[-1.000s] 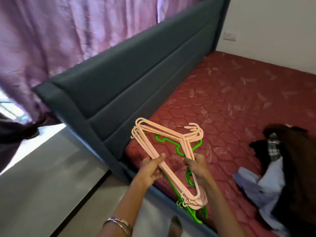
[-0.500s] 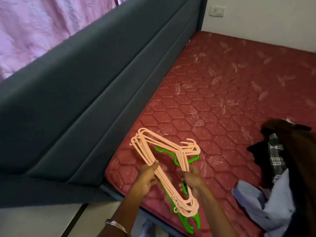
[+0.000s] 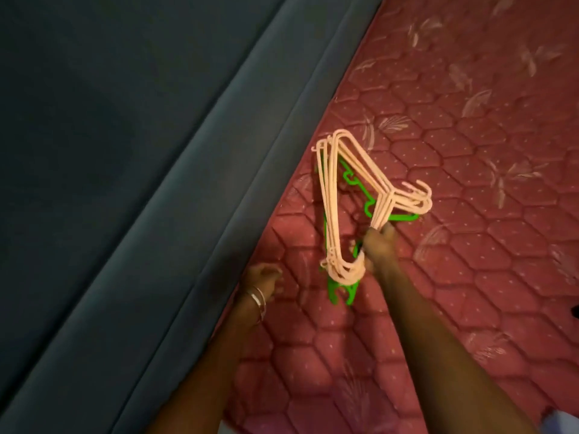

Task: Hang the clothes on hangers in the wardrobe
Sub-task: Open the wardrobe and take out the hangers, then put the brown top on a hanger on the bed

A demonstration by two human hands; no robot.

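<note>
A bundle of several pale pink plastic hangers (image 3: 332, 208) with green hangers (image 3: 340, 291) under them lies low over the red mattress (image 3: 470, 245). My right hand (image 3: 377, 245) grips the bundle on its right side, just below the hooks. My left hand (image 3: 261, 275), with bangles at the wrist, is off the hangers to the left, fingers loosely curled and holding nothing, near the mattress edge. The clothes and the wardrobe are out of view.
A dark grey-blue upholstered headboard (image 3: 141, 183) fills the left half and runs diagonally along the mattress edge. The quilted red mattress spreads to the right. A pale cloth corner (image 3: 564, 424) shows at the bottom right.
My left hand has let go of the hangers and dropped to the left. My right hand has lowered the bundle toward the mattress. The view tilted down, so the clothes pile left the frame.
</note>
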